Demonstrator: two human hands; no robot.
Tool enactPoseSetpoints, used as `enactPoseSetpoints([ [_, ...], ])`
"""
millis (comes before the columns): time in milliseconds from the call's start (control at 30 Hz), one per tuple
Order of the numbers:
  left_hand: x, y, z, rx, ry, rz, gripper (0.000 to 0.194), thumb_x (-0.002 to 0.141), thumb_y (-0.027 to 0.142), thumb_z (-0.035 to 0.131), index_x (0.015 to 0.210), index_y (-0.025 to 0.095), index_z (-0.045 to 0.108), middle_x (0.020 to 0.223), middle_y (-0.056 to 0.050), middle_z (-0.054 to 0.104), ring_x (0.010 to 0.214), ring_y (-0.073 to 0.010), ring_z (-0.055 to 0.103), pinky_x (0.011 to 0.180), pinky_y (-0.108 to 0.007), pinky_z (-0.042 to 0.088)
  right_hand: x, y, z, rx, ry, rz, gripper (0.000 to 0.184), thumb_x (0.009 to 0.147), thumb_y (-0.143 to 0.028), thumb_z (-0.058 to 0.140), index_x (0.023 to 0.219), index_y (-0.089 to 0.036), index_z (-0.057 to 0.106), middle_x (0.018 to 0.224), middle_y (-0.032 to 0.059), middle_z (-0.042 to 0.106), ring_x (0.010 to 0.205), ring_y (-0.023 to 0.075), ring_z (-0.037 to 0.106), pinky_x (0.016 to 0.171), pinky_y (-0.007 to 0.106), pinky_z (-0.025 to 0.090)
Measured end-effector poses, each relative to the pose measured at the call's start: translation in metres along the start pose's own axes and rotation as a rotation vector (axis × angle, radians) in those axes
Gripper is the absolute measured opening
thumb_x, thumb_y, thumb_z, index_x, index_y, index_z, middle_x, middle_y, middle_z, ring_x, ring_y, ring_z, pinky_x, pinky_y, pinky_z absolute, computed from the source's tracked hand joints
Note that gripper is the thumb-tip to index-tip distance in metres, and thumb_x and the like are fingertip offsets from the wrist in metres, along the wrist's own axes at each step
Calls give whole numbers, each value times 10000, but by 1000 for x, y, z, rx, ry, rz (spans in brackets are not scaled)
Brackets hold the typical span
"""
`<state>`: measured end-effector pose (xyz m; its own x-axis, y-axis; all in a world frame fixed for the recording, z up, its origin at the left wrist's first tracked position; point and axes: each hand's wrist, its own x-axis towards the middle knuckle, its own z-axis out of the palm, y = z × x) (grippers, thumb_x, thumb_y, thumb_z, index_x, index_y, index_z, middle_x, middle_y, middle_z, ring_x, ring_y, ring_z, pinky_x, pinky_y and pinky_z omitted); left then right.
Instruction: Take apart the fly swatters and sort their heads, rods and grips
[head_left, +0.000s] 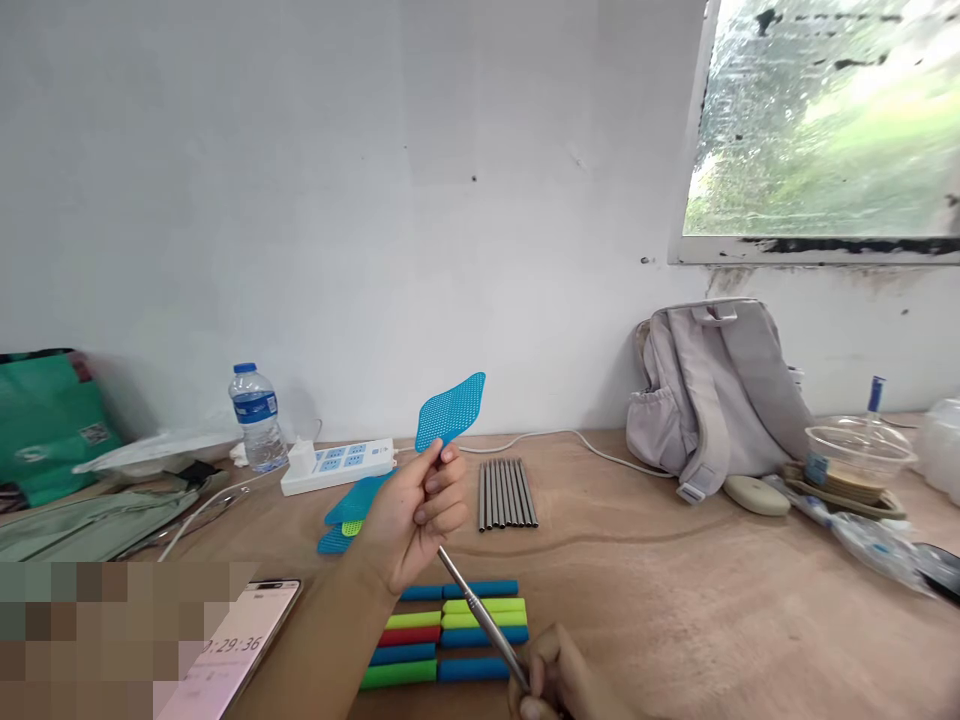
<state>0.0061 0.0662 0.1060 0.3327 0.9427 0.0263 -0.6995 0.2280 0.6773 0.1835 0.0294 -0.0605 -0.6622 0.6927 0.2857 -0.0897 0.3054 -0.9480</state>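
My left hand (421, 510) pinches the base of a blue perforated fly swatter head (450, 411), raised above the table with its face toward the wall. From below that hand a thin metal telescopic rod (474, 602) slants down to the right. My right hand (559, 678) is closed round its lower, thicker end, at the bottom edge of the view. My left fingers hide whether rod and head are joined. Beneath lie two columns of foam-like sleeves (484, 637) in blue, yellow, red and green. More blue and yellow swatter heads (358, 502) lie partly behind my left wrist.
Several metal tubes (508, 495) lie side by side on the wooden table (637, 580). A white power strip (337, 465), water bottle (256, 418) and phone (232, 645) are on the left. A grey backpack (716, 390) and plastic cup (857, 455) stand on the right.
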Motion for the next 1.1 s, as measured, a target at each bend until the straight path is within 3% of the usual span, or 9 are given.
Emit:
enactPoseSetpoints([
  [200, -2, 1, 2, -29, 11, -28, 429, 962, 252, 141, 649, 137, 411, 516, 94, 181, 290, 1, 138, 282, -136, 107, 6, -4, 1, 79, -43, -86, 365, 853, -553, 414, 768, -242, 242, 683, -26, 404, 548, 88, 337, 493, 214, 259],
  [400, 2, -18, 4, 31, 52, -47, 399, 958, 278, 198, 654, 141, 415, 477, 95, 239, 273, 7, 178, 285, -131, 102, 4, -9, 7, 110, 99, -42, 396, 824, -589, 441, 770, -245, 254, 656, -40, 415, 504, 75, 331, 468, 205, 239],
  [533, 3, -28, 2, 54, 56, -58, 379, 955, 284, 223, 662, 144, 418, 468, 95, 258, 272, 6, 179, 287, -131, 111, 3, -7, 3, 93, 82, -33, 378, 831, -566, 450, 779, -240, 266, 663, -39, 425, 481, 61, 310, 447, 190, 228],
  [667, 2, -25, 4, 99, 53, -25, 370, 951, 288, 227, 662, 152, 412, 468, 96, 260, 282, -1, 161, 294, -135, 130, 1, -4, -3, 16, 37, -43, 293, 867, -497, 433, 825, -234, 311, 672, -36, 434, 452, 53, 286, 413, 177, 201],
  [767, 2, -12, 1, 223, 55, 100, 331, 937, 301, 268, 670, 166, 408, 476, 96, 268, 300, -12, 175, 317, -142, 183, 0, -5, -9, -140, 146, -85, 216, 879, -422, 446, 827, -226, 370, 670, -32, 435, 476, 68, 329, 440, 194, 255],
  [900, 9, 20, -26, 635, 165, 274, 247, 851, 391, 426, 712, 187, 429, 501, 99, 298, 346, -30, 253, 375, -163, 249, 11, -2, -32, -377, 484, -157, 145, 878, -325, 435, 783, -217, 422, 665, -22, 461, 542, 104, 427, 513, 223, 346],
  [1000, 16, 38, -58, 1079, 360, 165, 333, 776, 515, 431, 697, 191, 431, 499, 103, 290, 363, -41, 249, 385, -172, 227, 28, 4, -60, -547, 631, -99, 67, 830, -240, 428, 886, -211, 451, 711, -10, 505, 589, 128, 489, 556, 239, 396],
  [1100, 24, 42, -88, 1245, 468, 86, 380, 724, 563, 418, 653, 190, 437, 476, 97, 302, 360, -56, 249, 383, -187, 199, 48, 12, -89, -780, 645, 49, 272, 769, -185, 403, 1037, -190, 448, 883, 42, 566, 771, 166, 559, 720, 287, 438],
])
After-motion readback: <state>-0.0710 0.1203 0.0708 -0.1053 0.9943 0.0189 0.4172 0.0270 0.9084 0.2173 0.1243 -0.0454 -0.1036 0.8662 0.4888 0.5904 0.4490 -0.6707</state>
